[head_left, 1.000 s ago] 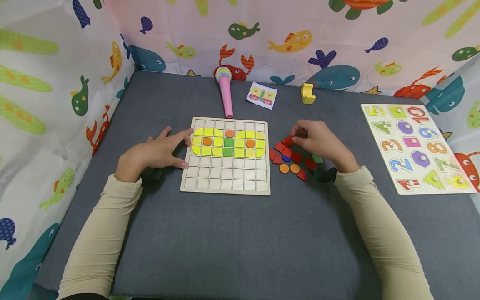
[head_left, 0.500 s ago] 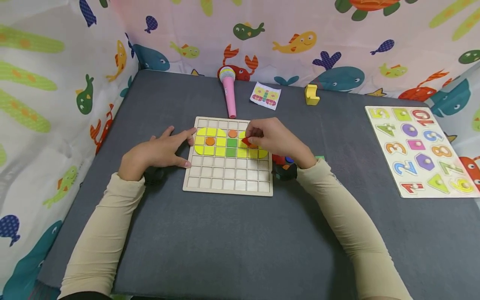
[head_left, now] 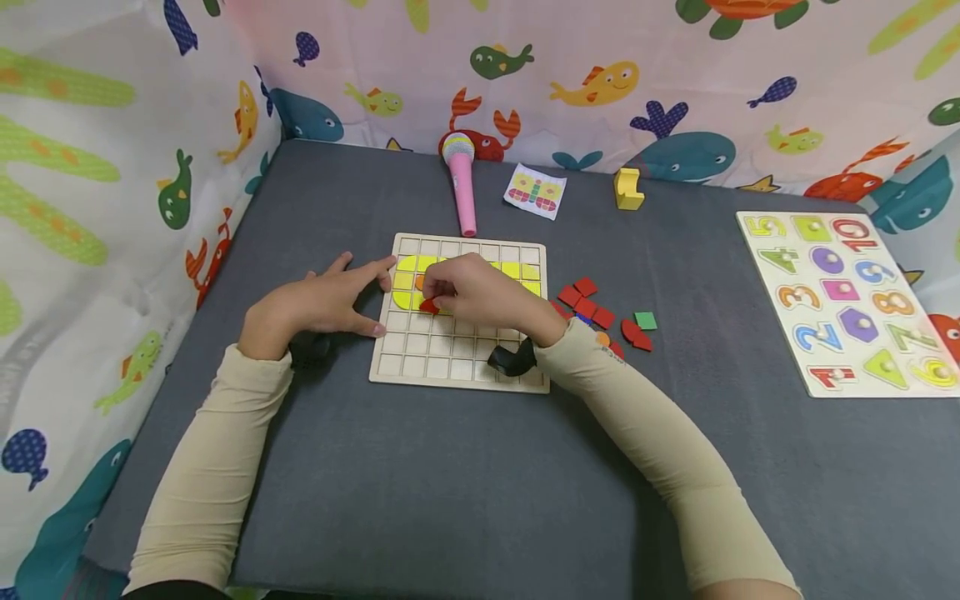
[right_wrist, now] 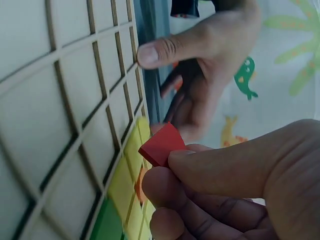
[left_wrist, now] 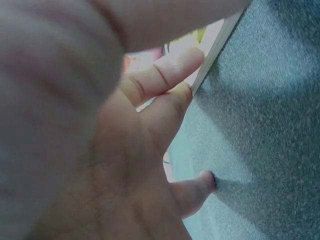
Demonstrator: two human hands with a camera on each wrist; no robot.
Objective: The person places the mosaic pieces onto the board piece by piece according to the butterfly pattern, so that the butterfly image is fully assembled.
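Observation:
Thumb and index finger of my right hand [head_left: 487,292] pinch a small red tile [right_wrist: 162,144] with one rounded corner. In the head view, the tile is low over the left part of a wooden grid board [head_left: 423,343]. My left hand [head_left: 318,304] spreads its fingers along the board's left edge, with thumb and fingertips touching it. Yellow tiles [head_left: 408,298] fill squares in the upper rows, and an orange disc [right_wrist: 142,185] and a green tile [right_wrist: 107,222] show in the right wrist view. My right hand hides the middle of this pattern.
Right of the board lie loose red tiles [head_left: 585,307], a green tile [head_left: 645,321] and an orange disc [head_left: 603,339]. Behind stand a pink microphone [head_left: 463,192], a picture card [head_left: 535,192] and a yellow block [head_left: 628,190]. A number puzzle board [head_left: 840,287] lies far right.
My right hand has picked a red tile from the loose pile and carried it left across the board, from its right side to its left part. My left hand stays at the board's edge.

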